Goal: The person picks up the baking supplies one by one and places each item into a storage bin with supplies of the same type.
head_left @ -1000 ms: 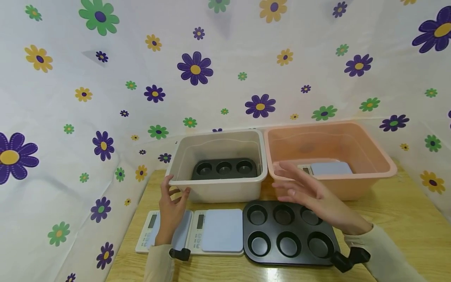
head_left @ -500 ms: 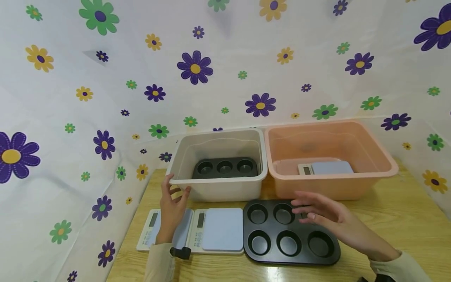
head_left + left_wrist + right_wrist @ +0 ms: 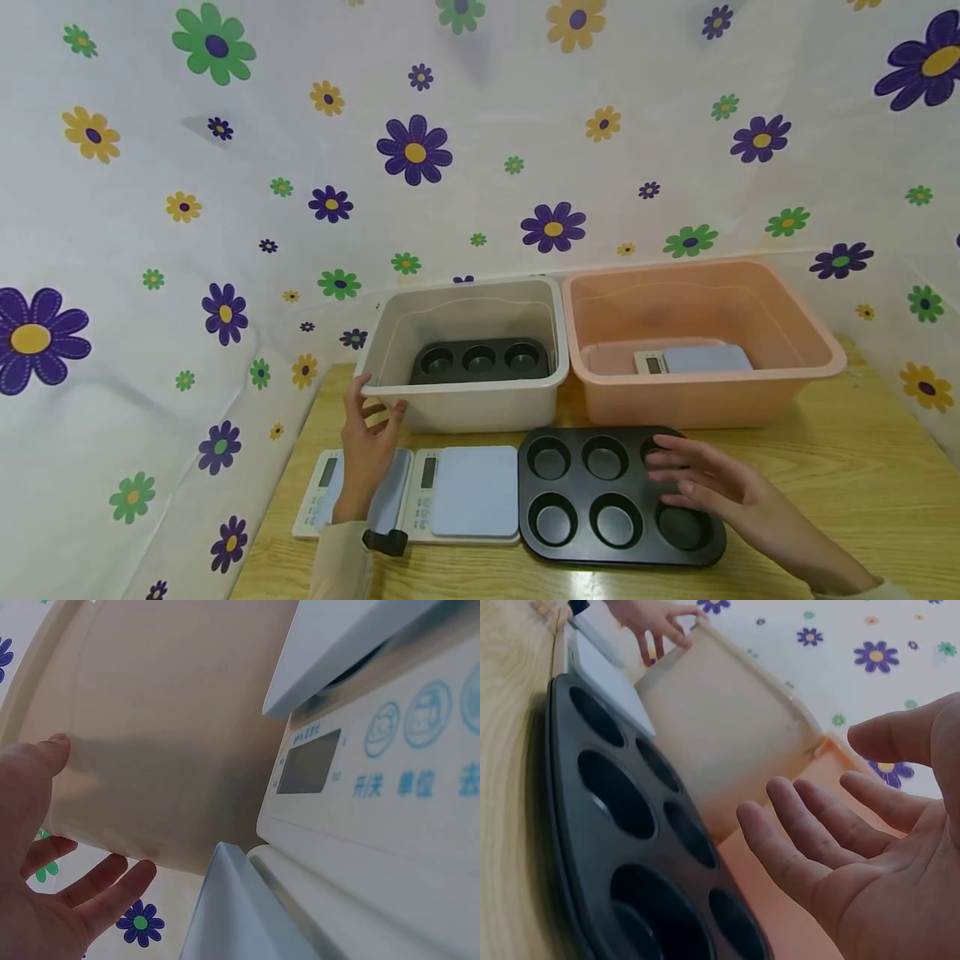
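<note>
In the head view, my left hand point(image 3: 369, 450) grips the front left corner of a white plastic bin point(image 3: 472, 408), thumb on the front wall and fingers round the side. The left wrist view shows the thumb point(image 3: 56, 754) against the wall. A dark muffin tin point(image 3: 480, 360) lies inside this bin. My right hand point(image 3: 723, 487) hovers palm inward over the right end of a second muffin tin point(image 3: 581, 479) on the table, holding nothing. Its fingers point(image 3: 802, 855) are loosely bent and spread. Two kitchen scales lie side by side, one point(image 3: 474, 492) fully visible, the other point(image 3: 393, 492) partly behind my left wrist.
A peach plastic bin point(image 3: 690, 404) stands right of the white one, with a kitchen scale point(image 3: 705, 358) inside. Behind both hangs a flowered cloth point(image 3: 480, 100). The wooden table point(image 3: 847, 467) extends to the right.
My right hand has drawn back from in front of the peach bin, moving down and right over the muffin tin. The left hand stays at the white bin's corner.
</note>
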Demonstrator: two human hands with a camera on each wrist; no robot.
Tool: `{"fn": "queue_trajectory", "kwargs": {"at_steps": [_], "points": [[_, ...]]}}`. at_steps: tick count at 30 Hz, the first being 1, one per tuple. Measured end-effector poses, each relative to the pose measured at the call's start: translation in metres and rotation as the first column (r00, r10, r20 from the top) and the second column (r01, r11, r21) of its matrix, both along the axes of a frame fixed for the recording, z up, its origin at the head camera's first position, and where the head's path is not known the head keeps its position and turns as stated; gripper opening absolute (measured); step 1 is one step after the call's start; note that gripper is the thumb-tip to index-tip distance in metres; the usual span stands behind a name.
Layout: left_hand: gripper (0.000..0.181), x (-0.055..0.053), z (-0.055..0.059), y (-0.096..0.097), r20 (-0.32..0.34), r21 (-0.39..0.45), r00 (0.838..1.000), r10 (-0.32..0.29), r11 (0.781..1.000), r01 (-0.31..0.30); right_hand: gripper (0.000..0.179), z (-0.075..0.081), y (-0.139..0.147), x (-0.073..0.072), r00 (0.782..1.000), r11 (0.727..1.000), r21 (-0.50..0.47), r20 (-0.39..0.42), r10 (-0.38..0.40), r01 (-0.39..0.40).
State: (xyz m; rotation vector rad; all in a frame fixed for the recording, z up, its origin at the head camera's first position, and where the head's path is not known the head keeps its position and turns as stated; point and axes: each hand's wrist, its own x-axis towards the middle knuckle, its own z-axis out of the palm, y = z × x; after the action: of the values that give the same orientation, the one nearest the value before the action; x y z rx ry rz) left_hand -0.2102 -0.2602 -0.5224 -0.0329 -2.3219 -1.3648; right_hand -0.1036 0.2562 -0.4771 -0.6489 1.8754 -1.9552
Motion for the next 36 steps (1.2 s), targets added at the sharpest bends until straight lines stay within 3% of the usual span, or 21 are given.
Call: {"fn": "queue_trajectory", "kwargs": {"at_steps": [4,11,19,26,30,36], "points": [[0.075,0.002,0.0,0.001,0.019,0.016,1.0,0.003,1.0,-0.003,0.056,-0.008,0.007,0.004,1.0,1.0,-0.023,0.006,0.002,-0.001],[0.075,0.001,0.0,0.002,0.017,0.011,1.0,-0.004,1.0,0.004,0.053,-0.02,0.018,0.006,0.996,1.0,0.007,0.09,-0.029,0.028],[0.077,0.002,0.0,0.001,0.003,0.013,1.0,-0.003,1.0,0.002,0.05,-0.026,0.028,0.007,0.99,0.988,0.114,0.082,-0.112,0.103],[0.079,0.003,0.001,0.003,0.003,0.015,1.0,-0.003,1.0,0.003,0.049,-0.036,0.033,0.011,0.987,0.988,0.061,0.073,-0.146,0.142],[0.079,0.003,0.001,0.003,0.004,0.017,1.0,-0.004,1.0,0.003,0.046,-0.046,0.037,0.012,0.976,0.978,0.066,0.083,-0.203,0.198],[0.079,0.003,0.002,0.004,-0.007,0.008,1.0,-0.004,1.0,0.004,0.04,-0.052,0.041,0.01,0.942,0.94,0.206,0.145,-0.304,0.271]]}}
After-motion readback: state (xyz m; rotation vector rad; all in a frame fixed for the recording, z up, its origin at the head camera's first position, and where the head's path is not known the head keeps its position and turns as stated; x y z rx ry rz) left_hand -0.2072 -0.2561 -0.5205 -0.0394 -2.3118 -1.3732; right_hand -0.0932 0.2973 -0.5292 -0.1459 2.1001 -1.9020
